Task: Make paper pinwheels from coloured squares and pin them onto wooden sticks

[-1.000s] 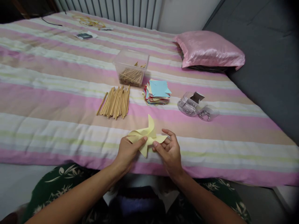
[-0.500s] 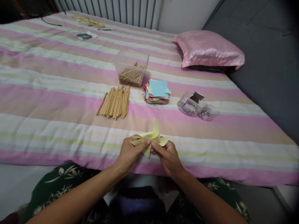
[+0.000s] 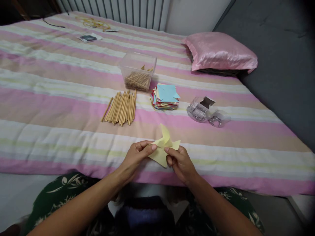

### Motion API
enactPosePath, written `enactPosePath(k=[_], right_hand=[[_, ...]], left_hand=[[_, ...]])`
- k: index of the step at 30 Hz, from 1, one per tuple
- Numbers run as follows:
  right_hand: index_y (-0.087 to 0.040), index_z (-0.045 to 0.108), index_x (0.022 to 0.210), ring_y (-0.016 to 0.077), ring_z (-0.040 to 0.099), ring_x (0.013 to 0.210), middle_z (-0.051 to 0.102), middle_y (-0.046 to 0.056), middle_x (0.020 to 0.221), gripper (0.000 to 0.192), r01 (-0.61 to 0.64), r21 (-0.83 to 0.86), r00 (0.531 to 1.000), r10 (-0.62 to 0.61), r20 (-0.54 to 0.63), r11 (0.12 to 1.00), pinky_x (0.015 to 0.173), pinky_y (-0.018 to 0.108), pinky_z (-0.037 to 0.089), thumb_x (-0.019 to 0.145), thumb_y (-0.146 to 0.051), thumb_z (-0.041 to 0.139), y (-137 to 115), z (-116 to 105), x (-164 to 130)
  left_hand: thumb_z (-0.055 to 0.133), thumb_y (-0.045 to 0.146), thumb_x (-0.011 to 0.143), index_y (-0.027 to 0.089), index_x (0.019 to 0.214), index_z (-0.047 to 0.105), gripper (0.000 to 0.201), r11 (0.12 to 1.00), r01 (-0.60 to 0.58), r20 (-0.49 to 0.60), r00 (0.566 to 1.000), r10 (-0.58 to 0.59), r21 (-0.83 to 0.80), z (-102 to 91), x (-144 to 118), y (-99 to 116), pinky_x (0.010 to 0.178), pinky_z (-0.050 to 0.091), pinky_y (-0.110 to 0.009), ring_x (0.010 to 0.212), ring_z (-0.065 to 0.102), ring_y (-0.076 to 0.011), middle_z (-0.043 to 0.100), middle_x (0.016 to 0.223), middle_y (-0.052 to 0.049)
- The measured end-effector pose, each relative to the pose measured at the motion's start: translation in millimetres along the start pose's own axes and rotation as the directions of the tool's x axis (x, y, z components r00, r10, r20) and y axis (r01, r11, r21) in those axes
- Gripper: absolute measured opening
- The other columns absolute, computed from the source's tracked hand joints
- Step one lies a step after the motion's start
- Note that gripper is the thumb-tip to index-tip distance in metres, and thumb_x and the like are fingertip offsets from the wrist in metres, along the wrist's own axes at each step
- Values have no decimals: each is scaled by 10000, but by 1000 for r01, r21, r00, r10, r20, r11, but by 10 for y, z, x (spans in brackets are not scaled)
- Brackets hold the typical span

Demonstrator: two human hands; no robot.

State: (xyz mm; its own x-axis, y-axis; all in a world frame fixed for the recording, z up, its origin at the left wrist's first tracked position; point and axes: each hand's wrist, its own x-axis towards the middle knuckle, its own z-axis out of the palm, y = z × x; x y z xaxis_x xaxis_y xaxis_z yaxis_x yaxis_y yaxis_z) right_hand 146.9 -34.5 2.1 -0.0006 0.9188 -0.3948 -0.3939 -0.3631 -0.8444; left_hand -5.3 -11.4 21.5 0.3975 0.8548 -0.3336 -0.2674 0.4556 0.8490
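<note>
The bed (image 3: 73,141) is striped in pink, white and tan. Between its middle and near edge lie a bundle of wooden sticks (image 3: 121,108), a paper stack (image 3: 168,93) topped with blue, and, closer to the right edge, two clear containers (image 3: 195,114) side by side. A clear box (image 3: 130,69) stands behind the sticks. A pink pillow (image 3: 221,52) rests beside the right edge. Toward the far edge lie a yellow tangle (image 3: 94,23), a dark packet (image 3: 88,38) and a black cable (image 3: 51,24).

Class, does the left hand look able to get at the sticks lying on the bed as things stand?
Probably yes: the sticks lie ahead of the left hand, with only striped sheet between. Its grip on the yellow paper would likely have to loosen first.
</note>
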Motion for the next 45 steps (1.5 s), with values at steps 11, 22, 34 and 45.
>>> enactPosePath(k=[11, 22, 34, 45], right_hand=[[-149, 543, 587, 43, 332, 342, 422, -79, 374, 151, 28, -321, 993, 10, 117, 947, 360, 184, 269, 650, -244, 641, -77, 0, -57], [-143, 622, 753, 128, 561, 577, 610, 14, 648, 199, 50, -285, 982, 4, 187, 957, 537, 242, 451, 647, -297, 691, -38, -28, -29], [-215, 556, 996, 62, 433, 433, 557, -54, 604, 266, 612, -585, 724, -675, 143, 532, 436, 185, 388, 748, -124, 589, 13, -73, -193], [-226, 689, 905, 129, 623, 526, 693, 9, 689, 137, 584, -619, 792, -535, 292, 526, 504, 254, 520, 779, -229, 634, 155, 33, -183]], left_hand=[[716, 219, 550, 125, 581, 632, 130, 955, 179, -57, 984, -171, 234, -6, 45, 29, 490, 342, -213, 468, 484, -89, 577, 509, 7], [725, 154, 528, 135, 534, 651, 76, 963, 189, -83, 981, -176, 192, 0, 41, 23, 447, 366, -187, 431, 503, -79, 604, 488, 7], [749, 241, 589, 109, 666, 668, 173, 989, 93, -276, 953, -122, -116, -46, 81, 54, 515, 449, -192, 534, 595, -123, 660, 577, -38], [729, 260, 622, 115, 657, 646, 170, 984, 118, -198, 970, -143, -134, -60, 56, 36, 498, 411, -199, 517, 561, -107, 656, 594, -30]])
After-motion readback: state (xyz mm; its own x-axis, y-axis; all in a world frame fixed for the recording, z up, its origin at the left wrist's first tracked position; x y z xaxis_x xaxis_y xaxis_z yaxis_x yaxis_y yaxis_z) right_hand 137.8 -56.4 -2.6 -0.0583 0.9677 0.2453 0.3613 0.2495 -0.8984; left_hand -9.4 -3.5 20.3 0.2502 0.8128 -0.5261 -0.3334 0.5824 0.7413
